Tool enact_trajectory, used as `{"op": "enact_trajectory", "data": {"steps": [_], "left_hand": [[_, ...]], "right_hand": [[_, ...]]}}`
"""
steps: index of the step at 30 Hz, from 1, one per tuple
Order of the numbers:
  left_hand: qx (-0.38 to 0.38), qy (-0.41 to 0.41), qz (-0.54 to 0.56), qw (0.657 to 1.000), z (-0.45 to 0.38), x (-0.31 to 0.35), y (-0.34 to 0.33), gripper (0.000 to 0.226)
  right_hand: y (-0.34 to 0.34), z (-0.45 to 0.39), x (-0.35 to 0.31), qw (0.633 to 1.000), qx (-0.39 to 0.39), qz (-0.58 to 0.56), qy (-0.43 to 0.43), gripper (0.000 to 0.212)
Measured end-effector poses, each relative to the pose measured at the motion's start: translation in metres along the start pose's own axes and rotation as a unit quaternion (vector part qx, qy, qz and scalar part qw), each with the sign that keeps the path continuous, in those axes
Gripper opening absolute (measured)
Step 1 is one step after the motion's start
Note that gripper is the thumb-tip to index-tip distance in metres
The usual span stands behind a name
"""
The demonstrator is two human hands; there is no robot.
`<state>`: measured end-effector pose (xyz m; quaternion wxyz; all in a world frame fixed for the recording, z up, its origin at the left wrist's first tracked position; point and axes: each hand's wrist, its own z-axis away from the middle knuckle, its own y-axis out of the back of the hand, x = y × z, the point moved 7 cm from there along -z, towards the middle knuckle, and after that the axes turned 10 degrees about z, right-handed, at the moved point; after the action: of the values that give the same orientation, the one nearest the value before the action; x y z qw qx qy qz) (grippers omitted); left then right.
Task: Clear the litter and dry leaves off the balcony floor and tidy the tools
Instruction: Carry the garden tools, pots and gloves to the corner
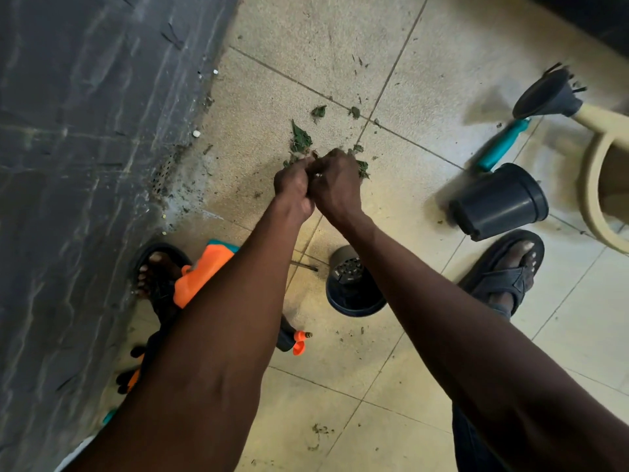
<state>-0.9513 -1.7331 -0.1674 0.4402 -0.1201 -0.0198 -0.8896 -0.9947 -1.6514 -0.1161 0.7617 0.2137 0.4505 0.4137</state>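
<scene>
Tiled balcony floor (442, 80) mid-frame: our left hand (294, 189) and right hand (335, 185) are pressed together, fingers curled around dry leaves (301, 139); black pot (498, 202) right.

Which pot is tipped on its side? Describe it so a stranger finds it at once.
Start at the beige plastic chair on the right. Beside it lies the dark pot, by the sandalled foot. Unlike the smaller pot standing upside down, it lies sideways.
</scene>
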Motion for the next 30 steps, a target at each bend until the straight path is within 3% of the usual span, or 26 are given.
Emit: {"op": "enact_trajectory", "data": {"steps": [2,4,7,9,12,16,19,21,24,26,30], "left_hand": [[0.02,-0.013,-0.009,1.0,-0.005,0.006,0.006,0.017],[0.036,-0.013,-0.009,0.999,-0.011,0.012,0.012,0.013],[0.047,-0.014,-0.011,0.999,-0.016,0.016,0.017,0.012],[0.042,-0.015,-0.027,0.999,-0.018,0.016,0.015,0.013],[0.043,-0.021,-0.042,0.998,-0.022,0.014,0.015,0.013],[0.059,-0.019,-0.051,0.997,-0.024,0.011,0.023,0.013],[0.082,-0.019,-0.041,0.996,-0.021,0.014,0.034,0.011],[0.098,-0.022,-0.041,0.994,-0.02,0.017,0.041,0.011],[0.094,-0.023,-0.051,0.994,-0.019,0.019,0.043,0.007],[0.088,-0.026,-0.058,0.994,-0.019,0.021,0.043,0.007],[0.078,-0.021,-0.056,0.995,-0.021,0.026,0.043,0.007]], "right_hand": [[0.0,0.0,0.011,0.987,-0.08,-0.127,-0.048,0.019],[0.007,-0.001,0.045,0.97,-0.032,-0.19,-0.151,0.02],[0.006,0.004,0.101,0.94,0.035,-0.145,-0.306,0.031],[-0.006,0.004,0.113,0.93,-0.006,-0.112,-0.35,0.044],[-0.016,-0.011,0.089,0.953,-0.036,-0.044,-0.296,0.048],[-0.025,-0.026,0.047,0.981,-0.013,-0.067,-0.183,0.043],[-0.025,-0.01,0.06,0.958,0.026,-0.107,-0.265,0.042],[-0.038,0.005,0.07,0.944,-0.008,-0.083,-0.32,0.024],[-0.056,-0.002,0.059,0.956,-0.047,-0.072,-0.28,0.016],[-0.052,-0.019,0.047,0.959,-0.024,-0.139,-0.244,0.018],[-0.014,-0.026,0.048,0.946,0.117,-0.206,-0.222,0.025]]}}
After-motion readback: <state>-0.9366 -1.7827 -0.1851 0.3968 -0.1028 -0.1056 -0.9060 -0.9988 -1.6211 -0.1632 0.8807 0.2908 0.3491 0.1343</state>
